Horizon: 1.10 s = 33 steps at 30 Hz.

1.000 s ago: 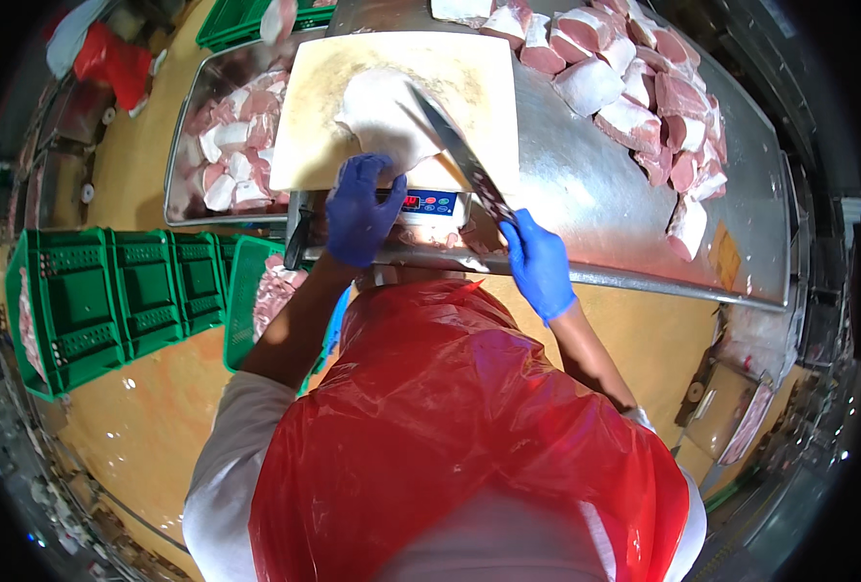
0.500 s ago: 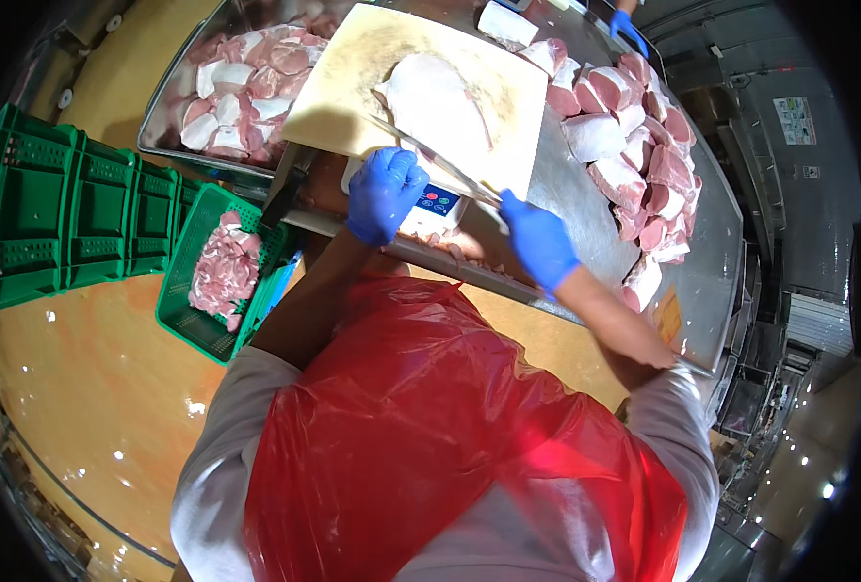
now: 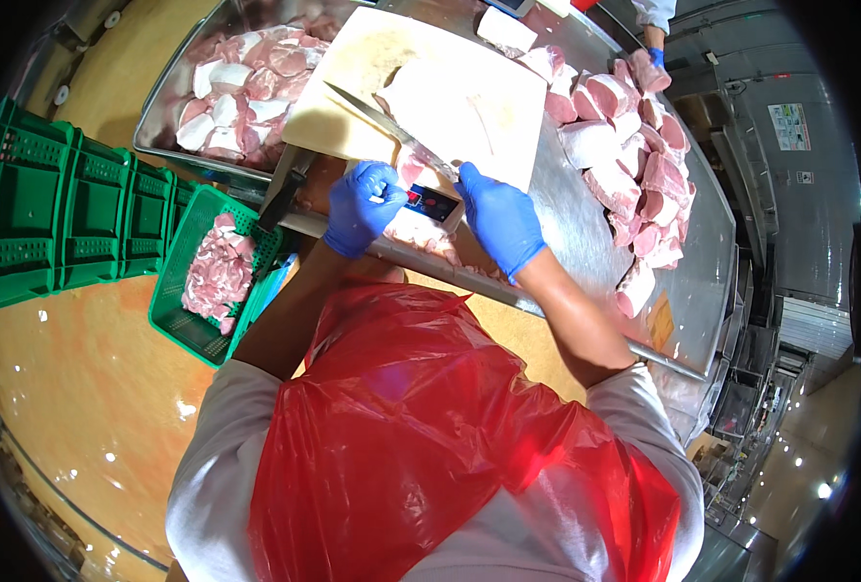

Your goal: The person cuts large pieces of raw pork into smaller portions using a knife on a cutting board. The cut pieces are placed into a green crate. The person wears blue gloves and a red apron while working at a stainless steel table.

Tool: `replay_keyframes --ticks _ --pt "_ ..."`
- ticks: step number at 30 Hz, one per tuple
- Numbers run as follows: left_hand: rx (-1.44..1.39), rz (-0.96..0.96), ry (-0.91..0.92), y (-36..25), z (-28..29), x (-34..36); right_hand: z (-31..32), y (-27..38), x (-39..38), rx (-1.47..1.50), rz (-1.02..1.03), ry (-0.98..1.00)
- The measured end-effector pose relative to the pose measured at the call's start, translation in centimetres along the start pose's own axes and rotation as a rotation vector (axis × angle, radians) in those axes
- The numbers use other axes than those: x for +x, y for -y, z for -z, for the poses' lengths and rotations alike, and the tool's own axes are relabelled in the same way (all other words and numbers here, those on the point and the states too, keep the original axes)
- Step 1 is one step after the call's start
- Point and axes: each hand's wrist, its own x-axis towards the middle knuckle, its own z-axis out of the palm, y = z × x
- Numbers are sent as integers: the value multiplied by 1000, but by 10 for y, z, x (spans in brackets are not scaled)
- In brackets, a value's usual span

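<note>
My right hand, in a blue glove, is wrapped round the handle of a long knife. Its blade points up and to the left across the near side of a cream cutting board. On the board lies a large pale piece of meat, washed out by bright light. My left hand, also gloved in blue, is closed with curled fingers just below the board's near edge; what it holds, if anything, is hidden. Between my hands sits a small scale with a dark panel, and meat scraps lie around it.
Cut meat fills a metal tub at the far left. Meat chunks are heaped on the steel table to the right, where another person's gloved hand reaches in. A green basket of trimmings stands beside stacked green crates.
My right hand has shifted left with the knife, whose tip now reaches farther up the board. The left hand has drawn slightly left and nearer. The other person's hand has come to the heap.
</note>
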Motion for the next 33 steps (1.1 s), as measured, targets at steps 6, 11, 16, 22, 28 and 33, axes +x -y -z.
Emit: replay_keyframes --ticks 6,11,16,22,28,33 --pt "-40 60 -211 12 19 -7 57 -70 -59 -311 -88 382" --pt "-277 377 -518 50 89 -56 68 -54 -108 -77 -100 348" --pt "859 504 85 113 218 -93 -7 50 -18 306 -121 89" --pt "466 140 -120 68 184 20 -39 93 134 180 -290 -99" --pt "224 166 -72 53 147 45 -46 88 98 -28 -233 128" --pt "59 -30 25 55 118 52 -10 110 -23 19 -350 448"
